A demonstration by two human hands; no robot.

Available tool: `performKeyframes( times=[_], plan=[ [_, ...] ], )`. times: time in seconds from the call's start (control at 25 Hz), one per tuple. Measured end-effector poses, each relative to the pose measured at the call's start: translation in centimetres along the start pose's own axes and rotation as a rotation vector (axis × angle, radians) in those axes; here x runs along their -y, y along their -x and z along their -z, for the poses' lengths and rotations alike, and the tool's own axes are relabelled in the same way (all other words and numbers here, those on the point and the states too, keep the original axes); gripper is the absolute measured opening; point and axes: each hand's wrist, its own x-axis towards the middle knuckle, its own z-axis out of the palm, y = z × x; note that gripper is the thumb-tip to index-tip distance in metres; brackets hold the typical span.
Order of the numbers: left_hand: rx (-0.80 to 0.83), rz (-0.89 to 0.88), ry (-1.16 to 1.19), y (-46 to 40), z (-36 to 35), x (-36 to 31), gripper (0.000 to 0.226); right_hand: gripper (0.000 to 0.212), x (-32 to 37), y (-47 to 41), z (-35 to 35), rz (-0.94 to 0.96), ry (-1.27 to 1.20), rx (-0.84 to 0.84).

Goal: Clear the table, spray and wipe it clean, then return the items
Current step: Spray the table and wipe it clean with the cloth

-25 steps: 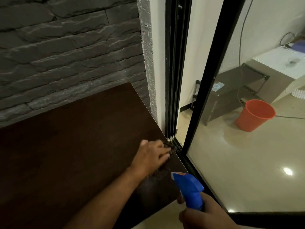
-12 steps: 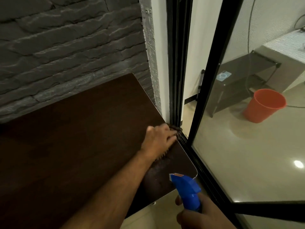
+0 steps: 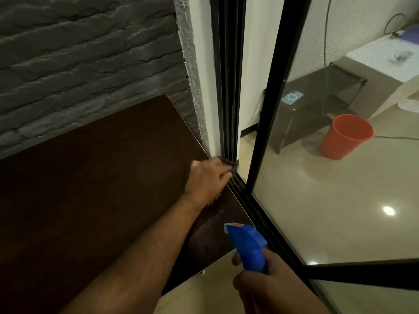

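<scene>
my left hand (image 3: 207, 179) flat, fingers (image 3: 223, 176) pressing dark cloth (image 3: 229, 163) on bench (image 3: 102, 177) far-right edge by door frame (image 3: 229, 87) | my right hand (image 3: 269, 288) fingers curled round blue spray bottle (image 3: 248, 244), nozzle just below left wrist | orange bucket (image 3: 344, 137) beyond glass

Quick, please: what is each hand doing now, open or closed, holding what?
Left hand: fingers pressing a dark cloth on the table edge.
Right hand: closed around the blue spray bottle.
</scene>
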Motion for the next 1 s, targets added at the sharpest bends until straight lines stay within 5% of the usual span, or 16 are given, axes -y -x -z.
performKeyframes(
  times=[0.12,0.2,0.32,0.44,0.68,0.8,1.0],
  plan=[
    [0.094,-0.235,0.101,8.9,-0.7,-0.1,0.035,0.046,-0.3,0.9,0.1,-0.007,-0.02,0.021],
    [0.037,-0.236,0.066,12.3,1.3,3.9,0.035,0.039,-0.4,1.4,0.4,0.025,0.028,0.017],
    [-0.115,0.069,-0.103,10.1,4.7,10.3,0.035,0.038,-0.6,1.9,0.6,0.065,0.132,0.001],
    [-0.172,0.38,-0.161,5.9,4.3,9.5,0.029,0.042,-1.1,2.7,0.5,0.071,0.147,0.004],
    [-0.024,-0.061,-0.001,15.6,1.1,1.9,0.036,0.048,-2.1,3.5,-0.7,0.079,0.126,0.043],
    [-0.094,0.066,-0.07,20.6,3.5,6.4,0.039,0.05,-2.3,3.9,-0.6,0.107,0.165,0.035],
    [-0.152,0.428,-0.222,15.6,3.7,6.8,0.031,0.049,-3.3,4.3,-0.7,0.104,0.077,0.093]
  ],
)
